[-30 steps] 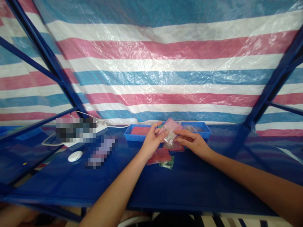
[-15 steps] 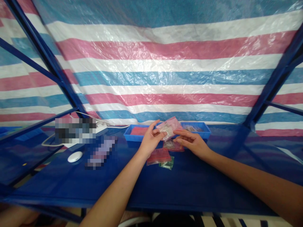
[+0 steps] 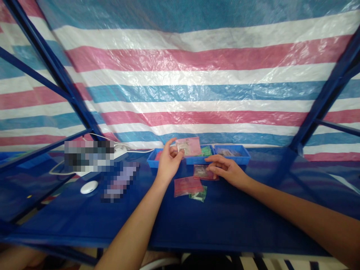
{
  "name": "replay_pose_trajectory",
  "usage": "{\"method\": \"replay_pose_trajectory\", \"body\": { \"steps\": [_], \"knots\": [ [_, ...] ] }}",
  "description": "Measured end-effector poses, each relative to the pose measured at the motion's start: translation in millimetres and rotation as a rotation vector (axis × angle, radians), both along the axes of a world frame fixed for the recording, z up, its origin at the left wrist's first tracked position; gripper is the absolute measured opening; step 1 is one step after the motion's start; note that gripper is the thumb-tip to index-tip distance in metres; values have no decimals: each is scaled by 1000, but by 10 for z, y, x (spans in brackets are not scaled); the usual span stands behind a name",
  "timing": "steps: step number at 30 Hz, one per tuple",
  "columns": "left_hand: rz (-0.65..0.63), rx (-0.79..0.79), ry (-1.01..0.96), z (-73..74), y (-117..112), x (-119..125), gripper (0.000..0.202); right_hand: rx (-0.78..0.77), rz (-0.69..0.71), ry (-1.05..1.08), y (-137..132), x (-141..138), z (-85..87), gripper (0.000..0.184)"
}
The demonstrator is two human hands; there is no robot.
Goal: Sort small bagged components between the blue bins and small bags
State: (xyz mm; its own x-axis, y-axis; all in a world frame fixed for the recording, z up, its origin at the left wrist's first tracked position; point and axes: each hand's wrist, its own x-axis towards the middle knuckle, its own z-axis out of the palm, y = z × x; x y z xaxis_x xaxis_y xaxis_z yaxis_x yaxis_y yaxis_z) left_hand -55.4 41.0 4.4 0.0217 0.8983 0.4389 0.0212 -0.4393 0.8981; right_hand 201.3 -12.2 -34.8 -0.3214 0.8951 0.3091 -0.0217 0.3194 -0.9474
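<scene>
My left hand (image 3: pixel 168 162) pinches a small pink plastic bag (image 3: pixel 189 146) and holds it above the left blue tray (image 3: pixel 154 161). My right hand (image 3: pixel 225 169) rests palm down on the blue table, fingers loosely stretched toward another pink bag (image 3: pixel 201 171) lying flat just left of it. A larger pink bag (image 3: pixel 186 185) and a small green bag (image 3: pixel 198 194) lie on the table in front of my left hand. Green bags (image 3: pixel 206 151) show in the middle tray.
A right blue tray (image 3: pixel 244 153) holds small items. A white round device (image 3: pixel 89 186), white cables (image 3: pixel 123 149) and blurred objects sit at the left. Blue frame bars (image 3: pixel 56 71) rise at both sides; a striped tarp hangs behind.
My left hand has carried the pink bag left and up, over the trays. My right hand has let go of it and dropped toward the bag on the table.
</scene>
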Motion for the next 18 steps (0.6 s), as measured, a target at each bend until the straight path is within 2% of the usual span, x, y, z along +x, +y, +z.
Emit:
{"method": "replay_pose_trajectory", "body": {
  "steps": [5, 8, 11, 15, 18],
  "knots": [
    [199, 113, 172, 72, 44, -220, 71, -1, 5, -10, 9, 10, -16, 44],
    [290, 129, 302, 85, 86, -363, 56, 2, 6, -12, 9, 7, -21, 44],
    [336, 126, 381, 81, 141, -486, 42, 3, 1, -22, 15, 7, -26, 45],
    [371, 129, 429, 87, 188, -589, 37, 12, 1, -30, 23, 13, -25, 43],
    [414, 160, 541, 103, 188, -631, 34, 16, 4, -38, 20, 13, -19, 42]
  ]
}}
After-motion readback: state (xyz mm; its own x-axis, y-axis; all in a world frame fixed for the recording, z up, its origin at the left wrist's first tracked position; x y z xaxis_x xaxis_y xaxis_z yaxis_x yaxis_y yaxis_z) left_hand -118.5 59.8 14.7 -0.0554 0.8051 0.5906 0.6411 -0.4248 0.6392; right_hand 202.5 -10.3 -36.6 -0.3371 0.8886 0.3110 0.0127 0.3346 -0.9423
